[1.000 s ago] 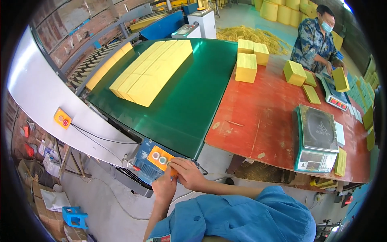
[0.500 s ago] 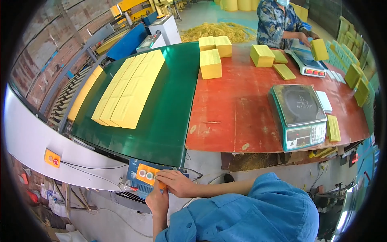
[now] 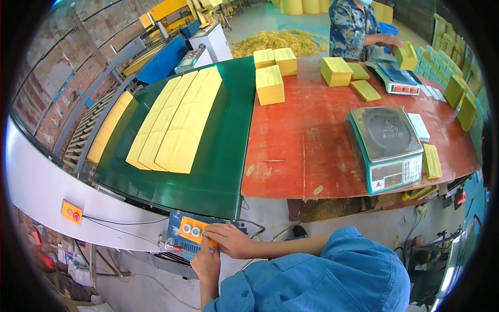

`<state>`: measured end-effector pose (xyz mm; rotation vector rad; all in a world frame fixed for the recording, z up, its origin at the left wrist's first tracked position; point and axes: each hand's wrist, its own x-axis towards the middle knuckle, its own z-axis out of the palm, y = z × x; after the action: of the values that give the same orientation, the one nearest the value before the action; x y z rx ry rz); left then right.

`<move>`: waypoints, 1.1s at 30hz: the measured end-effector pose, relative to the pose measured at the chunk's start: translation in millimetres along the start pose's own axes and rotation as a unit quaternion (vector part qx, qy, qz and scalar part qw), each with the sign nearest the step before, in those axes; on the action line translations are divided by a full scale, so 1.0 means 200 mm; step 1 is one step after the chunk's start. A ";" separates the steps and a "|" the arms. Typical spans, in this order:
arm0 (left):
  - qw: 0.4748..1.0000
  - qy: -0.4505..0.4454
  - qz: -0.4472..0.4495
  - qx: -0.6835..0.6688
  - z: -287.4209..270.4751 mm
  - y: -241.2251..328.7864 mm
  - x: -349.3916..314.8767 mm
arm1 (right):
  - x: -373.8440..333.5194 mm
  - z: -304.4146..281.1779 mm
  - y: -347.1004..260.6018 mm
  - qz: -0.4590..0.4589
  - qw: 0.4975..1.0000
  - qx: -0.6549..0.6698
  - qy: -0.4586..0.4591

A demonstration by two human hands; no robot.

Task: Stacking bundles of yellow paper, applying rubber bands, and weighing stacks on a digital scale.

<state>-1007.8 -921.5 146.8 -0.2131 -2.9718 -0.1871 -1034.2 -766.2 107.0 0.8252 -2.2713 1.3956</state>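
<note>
An orange push-button box (image 3: 191,230) with round buttons is fixed on a blue mount below the near edge of a green conveyor belt (image 3: 218,171). My right hand (image 3: 232,241) lies over the box's right end, fingers stretched out. From below, my left hand (image 3: 207,264) reaches up, its index finger raised to the box at the right hand's fingertips and its other fingers curled in. The right hand hides the box's right end. Three long rows of yellow paper-like blocks (image 3: 176,122) lie side by side on the belt, with another row (image 3: 110,127) near its far left side.
A red table (image 3: 296,151) adjoins the belt, bearing several yellow stacks (image 3: 270,86), a teal-framed scale (image 3: 384,135) and a second scale (image 3: 397,80). A co-worker (image 3: 351,31) handles a yellow block (image 3: 406,56) there. A second orange button box (image 3: 71,212) sits on the white side panel.
The three yellow rows have shifted right and slightly nearer along the belt. The co-worker's yellow block has come down closer to the scale. My hands stay at the button box.
</note>
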 end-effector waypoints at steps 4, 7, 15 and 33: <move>1.000 0.018 0.024 0.002 0.01 -0.02 0.00 | 0.00 -0.01 -0.01 0.011 1.000 0.003 -0.002; 0.999 0.029 0.035 0.001 0.01 -0.02 0.01 | 0.01 -0.01 -0.01 0.014 1.000 0.007 -0.007; 0.999 0.034 0.032 0.011 0.00 0.00 0.01 | 0.00 0.02 0.01 0.002 1.000 -0.005 0.003; 1.000 0.010 -0.006 -0.014 -0.03 0.04 0.00 | 0.03 -0.01 0.02 -0.048 0.999 -0.007 0.024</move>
<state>-1006.2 -915.2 153.8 -0.1965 -2.9523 -0.2298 -1041.1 -765.3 107.5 0.8748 -2.1739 1.3421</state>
